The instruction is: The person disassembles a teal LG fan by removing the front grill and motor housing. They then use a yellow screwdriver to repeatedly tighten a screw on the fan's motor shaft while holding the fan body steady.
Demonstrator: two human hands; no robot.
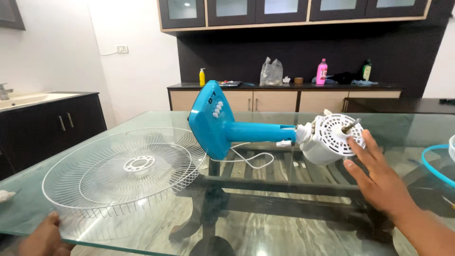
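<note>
Two bare hands are seen. The right hand (377, 178) is shown with a bare wrist and forearm; no sleeve, ring, watch or glove is worn. Short, plain nails are visible on its fingers (356, 146). Of the left hand (42, 237), only bare knuckles are seen, uncovered.
</note>
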